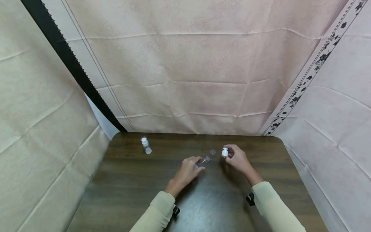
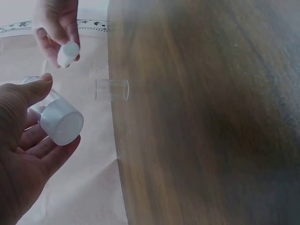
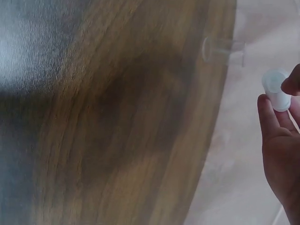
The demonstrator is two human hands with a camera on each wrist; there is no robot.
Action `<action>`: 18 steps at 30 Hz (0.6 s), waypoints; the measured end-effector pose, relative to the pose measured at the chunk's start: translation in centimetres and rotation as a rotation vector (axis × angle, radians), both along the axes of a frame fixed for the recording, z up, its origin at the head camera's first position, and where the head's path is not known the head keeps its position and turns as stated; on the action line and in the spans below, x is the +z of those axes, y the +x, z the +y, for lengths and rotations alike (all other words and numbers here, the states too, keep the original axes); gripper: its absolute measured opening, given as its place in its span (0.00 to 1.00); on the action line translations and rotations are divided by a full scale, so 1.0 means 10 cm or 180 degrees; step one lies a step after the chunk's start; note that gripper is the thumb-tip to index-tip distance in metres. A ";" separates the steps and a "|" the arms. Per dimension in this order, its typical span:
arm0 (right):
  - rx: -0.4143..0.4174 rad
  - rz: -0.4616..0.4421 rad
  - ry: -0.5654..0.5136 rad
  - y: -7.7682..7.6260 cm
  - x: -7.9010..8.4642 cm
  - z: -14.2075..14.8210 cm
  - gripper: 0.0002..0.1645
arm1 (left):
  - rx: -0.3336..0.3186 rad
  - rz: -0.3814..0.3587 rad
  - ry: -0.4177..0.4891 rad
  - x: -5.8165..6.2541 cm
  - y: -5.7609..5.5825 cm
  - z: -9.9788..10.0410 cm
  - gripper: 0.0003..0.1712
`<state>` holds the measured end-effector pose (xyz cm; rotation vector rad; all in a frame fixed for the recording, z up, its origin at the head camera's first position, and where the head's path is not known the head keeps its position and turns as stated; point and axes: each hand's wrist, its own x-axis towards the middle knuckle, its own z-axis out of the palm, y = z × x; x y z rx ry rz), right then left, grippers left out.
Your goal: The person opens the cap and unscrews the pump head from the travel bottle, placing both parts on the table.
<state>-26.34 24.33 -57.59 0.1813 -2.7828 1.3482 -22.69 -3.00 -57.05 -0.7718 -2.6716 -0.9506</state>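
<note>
My left hand (image 1: 186,171) holds a small clear bottle (image 1: 205,160) between thumb and fingers, tilted above the table. One end of that bottle carries a wide whitish band with a round flat face, turned toward the left wrist camera. To the right, my right hand (image 1: 238,158) pinches a small white pump top (image 1: 224,152), apart from the bottle. In the right wrist view the pump top (image 3: 277,90) sits between thumb and fingertips. A clear open-ended cylindrical cover (image 2: 111,89) stands on the table between and beyond the hands.
Farther left, near the back edge of the brown wooden table (image 1: 130,180), is a second small bottle (image 1: 146,145) with a white top. Pale cloth curtains (image 1: 188,80) hang behind the table and along both sides.
</note>
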 end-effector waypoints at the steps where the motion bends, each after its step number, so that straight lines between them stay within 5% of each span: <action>1: -0.0006 -0.0066 0.0065 -0.02 -0.01 0.02 0.28 | 0.0017 -0.0016 -0.0014 0.00 0.00 0.00 0.21; 18: 0.0305 -0.0506 0.0732 -0.36 -0.24 0.17 0.28 | 0.0115 -0.0142 0.0095 -0.01 0.00 -0.02 0.20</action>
